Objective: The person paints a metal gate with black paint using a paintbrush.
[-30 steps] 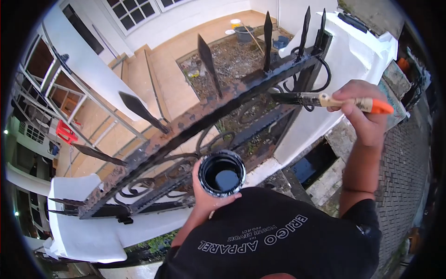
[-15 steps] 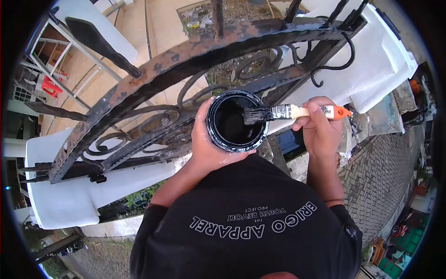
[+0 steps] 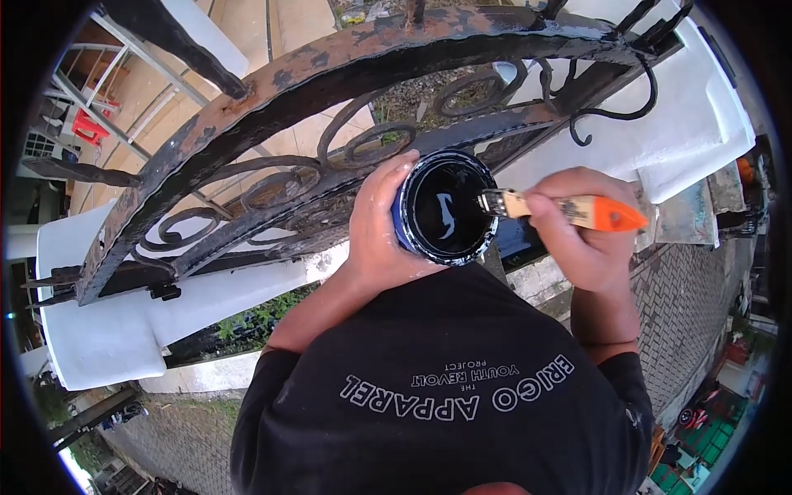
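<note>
My left hand (image 3: 378, 219) is wrapped round the side of a paint can (image 3: 403, 233), whose mouth faces up at me. Glossy black paint (image 3: 445, 206) lies inside, and smears coat the rim. In my right hand (image 3: 587, 239) is a paintbrush (image 3: 582, 211) with a wooden handle and an orange tip, pinched between thumb and fingers. Its metal band sits at the can's right rim; the bristles are down inside and hidden against the dark paint. Just beyond the can stands a wrought-iron railing (image 3: 330, 59) with scrolls, partly black and partly rusty.
The railing rises between white-painted wall tops (image 3: 99, 305), with pointed bars (image 3: 177, 54) along its arch. Behind it are a tiled floor (image 3: 301, 33) and a red plastic chair (image 3: 91, 124). Paving (image 3: 685, 289) lies to the right, and plants (image 3: 264, 320) grow below the wall.
The brush has gone from lying over the can's mouth to dipping its bristles inside at the right rim. The can appears further right and slightly tilted, showing its blue side.
</note>
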`<state>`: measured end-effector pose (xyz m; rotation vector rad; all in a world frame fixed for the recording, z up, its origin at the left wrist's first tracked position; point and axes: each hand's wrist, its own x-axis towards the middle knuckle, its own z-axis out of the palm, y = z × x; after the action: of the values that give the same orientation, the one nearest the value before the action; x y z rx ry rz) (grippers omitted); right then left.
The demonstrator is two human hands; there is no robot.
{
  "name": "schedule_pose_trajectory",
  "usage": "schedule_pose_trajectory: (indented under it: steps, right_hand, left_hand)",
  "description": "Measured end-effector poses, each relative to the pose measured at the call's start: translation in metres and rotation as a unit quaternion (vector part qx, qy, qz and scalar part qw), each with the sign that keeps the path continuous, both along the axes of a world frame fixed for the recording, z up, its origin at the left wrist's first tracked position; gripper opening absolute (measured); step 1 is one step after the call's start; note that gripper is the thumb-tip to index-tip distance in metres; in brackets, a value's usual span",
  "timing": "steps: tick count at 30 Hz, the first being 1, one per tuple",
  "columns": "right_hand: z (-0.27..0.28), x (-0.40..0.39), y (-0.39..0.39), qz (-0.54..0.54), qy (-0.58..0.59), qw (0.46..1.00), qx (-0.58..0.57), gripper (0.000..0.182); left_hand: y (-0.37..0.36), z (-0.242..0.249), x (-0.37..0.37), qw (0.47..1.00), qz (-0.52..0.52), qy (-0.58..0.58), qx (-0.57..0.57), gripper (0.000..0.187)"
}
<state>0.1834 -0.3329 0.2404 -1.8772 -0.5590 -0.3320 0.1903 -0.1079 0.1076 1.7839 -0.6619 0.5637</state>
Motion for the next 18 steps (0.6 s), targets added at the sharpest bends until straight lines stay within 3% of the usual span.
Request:
schedule_pose_trajectory:
  steps: [2, 8, 11, 13, 18]
  right_hand:
    - [0.0, 0.005, 0.006, 0.046, 0.016, 0.997, -0.062, 0.007]
    - [-0.014, 0.009, 0.016, 0.054, 0.012, 0.994, -0.094, 0.01]
    - [-0.009, 0.007, 0.007, 0.061, 0.051, 0.995, -0.062, 0.009]
    - [-0.012, 0.005, -0.003, -0.011, 0.094, 0.992, 0.078, 0.005]
    - [-0.026, 0.009, -0.016, -0.047, 0.125, 0.975, 0.175, 0.004]
  left_hand:
    - [-0.002, 0.006, -0.002, 1.0, 0.014, -0.01, 0.013, 0.109]
    - [-0.001, 0.013, -0.005, 0.997, 0.039, -0.039, 0.047, 0.107]
    - [0.003, 0.011, -0.006, 0.998, 0.036, -0.02, 0.044, 0.11]
    - [0.006, 0.008, -0.007, 0.999, 0.028, 0.0, 0.04, 0.113]
    - [0.007, 0.003, -0.004, 1.0, 0.027, 0.002, 0.013, 0.113]
